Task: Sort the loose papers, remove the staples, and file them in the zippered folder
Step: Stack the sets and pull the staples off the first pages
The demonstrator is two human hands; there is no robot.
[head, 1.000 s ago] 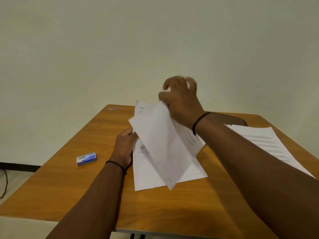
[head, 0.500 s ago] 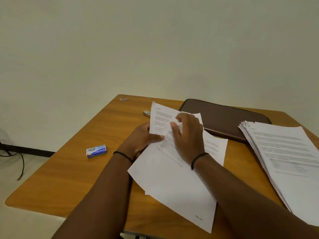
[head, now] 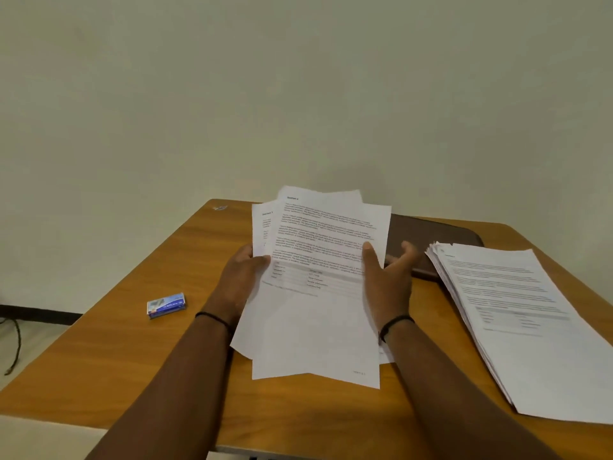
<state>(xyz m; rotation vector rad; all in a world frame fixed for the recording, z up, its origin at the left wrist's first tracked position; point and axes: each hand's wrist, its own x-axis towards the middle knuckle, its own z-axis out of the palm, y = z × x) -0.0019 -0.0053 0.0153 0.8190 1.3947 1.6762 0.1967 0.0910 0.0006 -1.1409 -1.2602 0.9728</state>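
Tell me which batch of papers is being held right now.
The fanned sheets in the middle, headed "Section 4": the left hand grips their left edge. The thicker stack lies untouched on the table to the right.

Wooden table (head: 139, 353), orange-brown grain, rounded far corners, fills the lower half of the view. Small blue-and-white box (head: 166, 305) lies flat on the table's left part, near the left edge, printing too small to read. Tiny pale mark or scrap (head: 220, 207) at the far-left corner of the table; cannot tell what it is. Plain off-white wall (head: 298, 94) behind the table, unmarked. Dark baseboard (head: 36, 314) runs along the wall's foot at the left. Dark cable (head: 13, 346) hangs below the baseboard, over a pale floor (head: 43, 343).
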